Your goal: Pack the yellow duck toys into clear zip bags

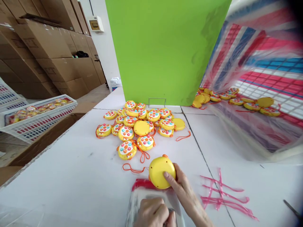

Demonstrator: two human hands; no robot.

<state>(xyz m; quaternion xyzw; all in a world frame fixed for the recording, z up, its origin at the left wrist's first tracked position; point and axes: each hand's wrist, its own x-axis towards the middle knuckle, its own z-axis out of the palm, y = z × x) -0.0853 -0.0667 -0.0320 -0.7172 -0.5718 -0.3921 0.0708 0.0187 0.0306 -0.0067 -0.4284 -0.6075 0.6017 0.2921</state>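
My right hand grips a yellow round toy, its plain back with small screw holes facing up. An orange cord loop trails from the toy to the left. My left hand is closed in a fist over a stack of clear plastic bags with a red edge. A dark-edged thing shows by its fingers, but I cannot make out what it is. Ahead lies a pile of similar yellow toys, most showing white faces with coloured round buttons, a few turned back up.
Pink plastic strips lie on the white table at right. A green panel stands behind the pile. A plastic-lined basket with more toys is at right. A white crate of toys and cardboard boxes are at left.
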